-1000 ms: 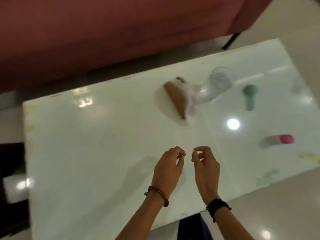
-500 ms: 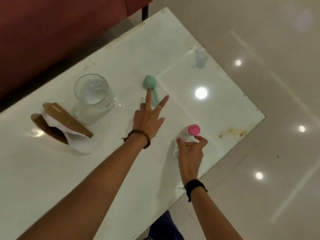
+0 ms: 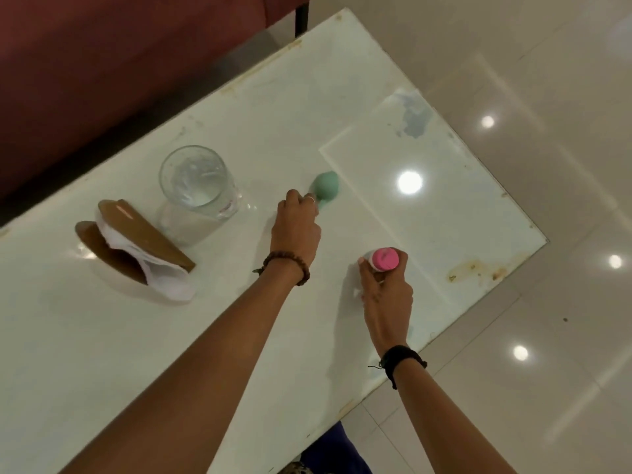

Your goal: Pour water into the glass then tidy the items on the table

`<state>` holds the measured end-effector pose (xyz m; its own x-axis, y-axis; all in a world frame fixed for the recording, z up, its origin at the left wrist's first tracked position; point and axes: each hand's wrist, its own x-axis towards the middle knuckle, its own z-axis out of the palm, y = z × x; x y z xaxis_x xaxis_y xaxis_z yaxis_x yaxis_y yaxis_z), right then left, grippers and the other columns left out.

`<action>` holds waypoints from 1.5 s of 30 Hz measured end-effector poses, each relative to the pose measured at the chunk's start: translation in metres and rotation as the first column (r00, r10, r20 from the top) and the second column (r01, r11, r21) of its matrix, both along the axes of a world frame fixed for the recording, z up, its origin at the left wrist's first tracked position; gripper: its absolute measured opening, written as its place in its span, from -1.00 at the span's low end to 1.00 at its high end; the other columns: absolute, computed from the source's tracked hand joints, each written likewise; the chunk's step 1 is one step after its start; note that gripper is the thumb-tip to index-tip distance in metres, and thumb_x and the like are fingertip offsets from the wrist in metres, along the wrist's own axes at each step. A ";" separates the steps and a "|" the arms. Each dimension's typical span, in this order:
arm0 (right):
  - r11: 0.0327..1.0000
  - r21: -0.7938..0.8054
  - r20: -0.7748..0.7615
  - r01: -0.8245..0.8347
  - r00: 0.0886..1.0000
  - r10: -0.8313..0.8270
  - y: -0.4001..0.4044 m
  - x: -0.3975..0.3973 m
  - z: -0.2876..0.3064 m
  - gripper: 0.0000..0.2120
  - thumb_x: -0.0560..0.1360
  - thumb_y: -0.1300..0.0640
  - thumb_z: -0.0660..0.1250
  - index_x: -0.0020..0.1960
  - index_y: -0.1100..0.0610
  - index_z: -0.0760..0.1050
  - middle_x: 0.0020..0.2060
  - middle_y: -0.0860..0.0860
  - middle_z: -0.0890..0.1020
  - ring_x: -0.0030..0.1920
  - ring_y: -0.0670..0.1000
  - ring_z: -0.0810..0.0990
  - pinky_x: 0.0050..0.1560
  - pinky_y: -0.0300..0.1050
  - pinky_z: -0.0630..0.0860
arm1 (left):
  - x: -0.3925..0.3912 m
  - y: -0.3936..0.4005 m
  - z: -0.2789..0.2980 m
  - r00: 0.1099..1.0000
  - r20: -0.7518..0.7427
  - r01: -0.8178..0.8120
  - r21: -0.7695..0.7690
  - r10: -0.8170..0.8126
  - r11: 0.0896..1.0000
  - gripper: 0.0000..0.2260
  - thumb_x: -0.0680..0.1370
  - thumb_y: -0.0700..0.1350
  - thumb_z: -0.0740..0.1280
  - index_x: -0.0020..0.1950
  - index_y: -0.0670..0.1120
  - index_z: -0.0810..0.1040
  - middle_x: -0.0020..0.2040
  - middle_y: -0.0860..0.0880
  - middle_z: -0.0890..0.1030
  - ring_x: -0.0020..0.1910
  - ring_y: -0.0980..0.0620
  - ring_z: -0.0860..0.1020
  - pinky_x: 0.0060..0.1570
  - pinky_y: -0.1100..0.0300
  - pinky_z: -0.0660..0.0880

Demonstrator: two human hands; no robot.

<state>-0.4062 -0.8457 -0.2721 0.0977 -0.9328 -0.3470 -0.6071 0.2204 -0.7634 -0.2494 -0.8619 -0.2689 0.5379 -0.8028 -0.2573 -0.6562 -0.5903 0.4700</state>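
A clear glass (image 3: 196, 184) with water in it stands upright on the white table (image 3: 427, 213). Right of it lies a mint-green scoop (image 3: 326, 188); my left hand (image 3: 297, 230) is closed around its handle, which is hidden under the fingers. My right hand (image 3: 388, 299) grips a small white bottle with a pink cap (image 3: 384, 258), near the table's right front edge. Most of the bottle's body is covered by my fingers.
A brown wooden napkin holder (image 3: 143, 241) with white napkins stands left of the glass. A dark red sofa (image 3: 119, 63) runs along the table's far side. Glossy tiled floor (image 3: 547, 336) lies beyond the right edge, where the tabletop has rust-coloured stains.
My left hand went from spread fingers over the green scoop to closed on its handle. My right hand has tightened around the pink-capped bottle. The view has shifted slightly.
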 end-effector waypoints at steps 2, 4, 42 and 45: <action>0.999 -0.004 0.013 -0.046 0.999 0.046 0.007 0.003 0.001 -0.76 0.52 -0.02 0.27 0.10 -0.02 0.28 -0.28 -0.02 0.59 -0.37 0.06 0.55 -0.26 0.06 0.58 | -0.003 0.016 0.002 0.981 -0.164 -0.109 -0.018 0.104 0.994 -0.81 0.43 -0.33 0.30 0.02 -0.19 0.50 0.08 -0.16 0.46 -0.01 -0.09 0.48 -0.07 0.24 0.39; 0.994 -0.024 0.022 -0.109 0.994 0.109 0.022 0.011 0.002 -0.77 0.51 -0.03 0.27 0.09 -0.05 0.28 -0.27 -0.05 0.58 -0.36 0.01 0.54 -0.29 -0.02 0.57 | -0.005 0.043 0.007 0.894 -0.371 -0.274 -0.012 0.250 0.962 -0.81 0.38 -0.30 0.38 -0.04 -0.15 0.52 -0.01 -0.11 0.51 -0.12 0.00 0.49 -0.21 0.45 0.35; -0.354 -0.328 -0.217 -0.876 -0.295 0.931 0.762 0.369 0.086 -0.72 0.40 0.02 0.37 0.05 0.06 0.40 -0.09 0.06 0.55 -0.11 0.04 0.31 -0.15 -0.04 0.25 | 0.149 0.903 0.085 0.036 0.004 -0.998 0.052 0.999 0.036 -0.87 0.38 -0.31 0.40 -0.11 -0.21 0.51 0.05 -0.22 0.49 -0.01 -0.17 0.48 -0.12 0.21 0.29; -0.357 -0.359 -0.325 -0.862 -0.243 0.914 0.768 0.367 0.079 -0.69 0.37 0.03 0.40 0.06 0.06 0.44 -0.14 0.07 0.58 -0.07 0.10 0.37 -0.18 -0.06 0.17 | 0.145 0.904 0.081 0.042 -0.011 -0.999 0.033 0.999 0.043 -0.89 0.42 -0.34 0.33 -0.10 -0.20 0.49 0.03 -0.19 0.48 -0.09 -0.12 0.46 -0.15 0.14 0.34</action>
